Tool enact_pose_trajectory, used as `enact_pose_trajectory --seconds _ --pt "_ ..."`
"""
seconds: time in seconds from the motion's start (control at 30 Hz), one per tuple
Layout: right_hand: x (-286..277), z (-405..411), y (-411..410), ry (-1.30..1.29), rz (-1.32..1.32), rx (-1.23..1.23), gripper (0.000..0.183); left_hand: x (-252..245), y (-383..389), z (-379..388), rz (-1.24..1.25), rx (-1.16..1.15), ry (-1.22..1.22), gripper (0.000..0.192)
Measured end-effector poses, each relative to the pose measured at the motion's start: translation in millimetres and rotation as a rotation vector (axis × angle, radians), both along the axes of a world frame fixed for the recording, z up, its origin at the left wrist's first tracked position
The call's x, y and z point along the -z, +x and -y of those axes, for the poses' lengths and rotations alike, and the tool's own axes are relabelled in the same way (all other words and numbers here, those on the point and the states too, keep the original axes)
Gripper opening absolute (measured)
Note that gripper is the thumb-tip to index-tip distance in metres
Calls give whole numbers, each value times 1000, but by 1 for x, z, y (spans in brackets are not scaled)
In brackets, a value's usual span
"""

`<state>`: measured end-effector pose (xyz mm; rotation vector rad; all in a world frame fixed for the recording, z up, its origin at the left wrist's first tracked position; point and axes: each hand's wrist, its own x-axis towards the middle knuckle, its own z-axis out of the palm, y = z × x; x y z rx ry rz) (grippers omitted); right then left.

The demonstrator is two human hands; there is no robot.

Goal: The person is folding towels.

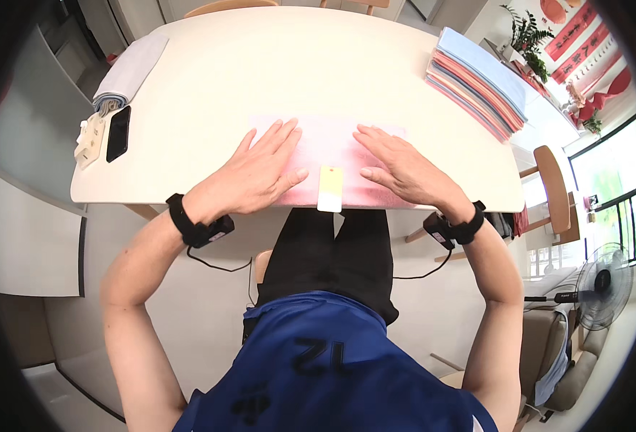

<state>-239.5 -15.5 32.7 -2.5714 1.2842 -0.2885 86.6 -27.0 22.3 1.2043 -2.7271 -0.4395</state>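
Note:
A pink cloth (326,146) lies flat at the front edge of the white table. On its left part rests my left hand (261,167), palm down, fingers spread and holding nothing. My right hand (396,162) lies palm down on the cloth's right part, also holding nothing, its thumb pointing inward. Between the two thumbs a yellow and white tag (330,189) sits on the cloth, its lower end reaching the table edge. Strong light washes out the cloth's far edge.
A stack of folded cloths (477,81) stands at the table's (296,59) back right. To the left are a rolled or folded pale cloth (133,67), a smartphone (118,134) and a cream-coloured power strip (90,141). Cables hang from black wrist devices (196,224). A chair (553,189) stands right.

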Motion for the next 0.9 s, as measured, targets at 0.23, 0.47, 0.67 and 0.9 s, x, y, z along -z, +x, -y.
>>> enact_pose_trajectory --seconds 0.23,0.47,0.67,0.9 --pt "25 44 -11 73 -229 4 78 20 -3 49 375 -57 53 87" --pt "42 34 -70 1 -168 217 82 12 12 76 267 -73 190 77" --pt "31 -43 -56 -467 97 397 50 28 28 93 -53 -155 -40 41" --pt "48 -62 -63 128 313 707 52 24 29 118 -152 -288 193 47"
